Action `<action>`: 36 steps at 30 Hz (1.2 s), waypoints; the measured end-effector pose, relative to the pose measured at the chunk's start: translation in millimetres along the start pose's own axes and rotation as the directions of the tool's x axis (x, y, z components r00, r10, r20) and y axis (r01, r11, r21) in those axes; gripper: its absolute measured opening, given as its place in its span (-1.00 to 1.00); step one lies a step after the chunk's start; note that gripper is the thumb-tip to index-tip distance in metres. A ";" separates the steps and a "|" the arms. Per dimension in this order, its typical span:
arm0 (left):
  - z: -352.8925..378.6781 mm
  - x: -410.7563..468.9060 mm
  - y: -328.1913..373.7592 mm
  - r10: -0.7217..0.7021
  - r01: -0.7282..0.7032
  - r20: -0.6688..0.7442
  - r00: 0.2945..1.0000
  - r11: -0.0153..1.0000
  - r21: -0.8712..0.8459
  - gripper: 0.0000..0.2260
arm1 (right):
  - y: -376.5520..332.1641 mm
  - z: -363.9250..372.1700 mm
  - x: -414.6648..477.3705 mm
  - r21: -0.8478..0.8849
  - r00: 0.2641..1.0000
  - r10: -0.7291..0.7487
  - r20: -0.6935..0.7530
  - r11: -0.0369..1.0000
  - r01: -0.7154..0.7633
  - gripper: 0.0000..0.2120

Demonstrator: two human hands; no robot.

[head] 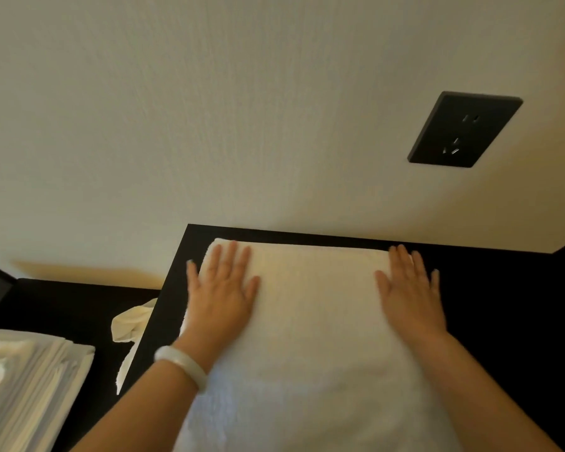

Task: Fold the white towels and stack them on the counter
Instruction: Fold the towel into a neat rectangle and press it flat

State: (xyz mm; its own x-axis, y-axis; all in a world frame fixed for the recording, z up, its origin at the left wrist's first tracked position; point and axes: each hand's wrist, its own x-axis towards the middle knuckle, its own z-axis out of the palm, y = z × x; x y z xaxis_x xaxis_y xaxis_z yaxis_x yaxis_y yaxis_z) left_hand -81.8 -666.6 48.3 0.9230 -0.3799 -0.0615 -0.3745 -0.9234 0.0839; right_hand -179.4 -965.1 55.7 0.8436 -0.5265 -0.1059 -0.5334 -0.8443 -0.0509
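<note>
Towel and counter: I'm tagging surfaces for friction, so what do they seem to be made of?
The towel looks like white terry cloth, probably cotton, with a matte finish: its surface is fuzzy and napped. The counter looks like black-finished wood or laminate, flat, smooth and dull. No grain shows, so I cannot tell which.

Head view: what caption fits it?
The left hand and right hand press flat on the towel on the counter.

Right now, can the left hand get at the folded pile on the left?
Probably yes: the left hand lies flat on the towel, holding nothing, and only a limp cloth lies toward the pile.
</note>
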 end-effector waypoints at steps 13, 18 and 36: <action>11.5 -77.0 19.0 0.088 -0.094 -0.097 0.991 0.994 -0.057 -0.46 | -32.4 18.0 -84.4 0.027 0.977 -0.199 -0.081 0.979 0.202 -0.32; -4.0 -84.3 -15.1 -0.103 0.103 -0.047 0.994 0.995 -0.007 -0.35 | 2.8 -8.6 -84.9 -0.076 0.998 0.055 -0.041 0.995 -0.058 -0.30; -1.6 -162.8 26.4 0.053 -0.058 -0.141 0.989 0.998 -0.033 -0.41 | -5.9 2.4 -183.3 -0.043 0.976 -0.003 -0.217 0.999 -0.007 -0.42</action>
State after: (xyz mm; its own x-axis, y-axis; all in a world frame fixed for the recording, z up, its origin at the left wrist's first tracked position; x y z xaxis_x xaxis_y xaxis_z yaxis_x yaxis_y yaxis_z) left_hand -241.9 -629.1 62.1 0.9050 -0.4171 0.0835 -0.4246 -0.8974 0.1201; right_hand -331.1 -863.4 73.0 0.8385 -0.5332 0.1124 -0.5358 -0.8443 -0.0078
